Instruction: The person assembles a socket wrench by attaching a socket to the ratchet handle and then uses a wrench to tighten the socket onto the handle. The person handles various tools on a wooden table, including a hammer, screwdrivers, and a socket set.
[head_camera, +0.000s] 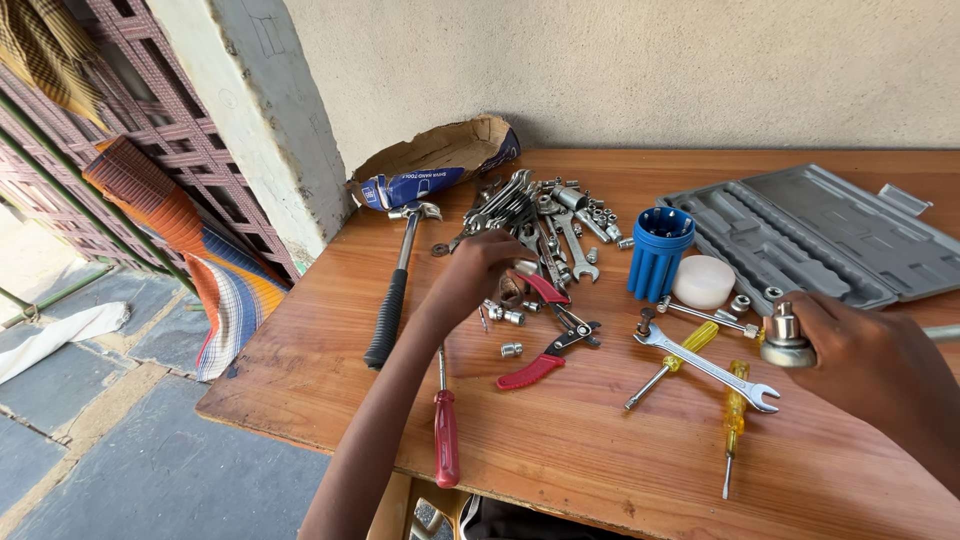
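My left hand reaches over the wooden table into a pile of sockets and spanners; its fingers are curled around small metal pieces by the red-handled pliers. My right hand grips a silver ratchet wrench by its head, with a socket sticking up and the handle running off to the right. A red-handled screwdriver lies below the left forearm.
A black-handled claw hammer, a blue bit holder, a white round lid, two yellow-handled screwdrivers, an open-end spanner, an open grey tool case and a torn cardboard box are on the table. The table edge drops to the floor on the left.
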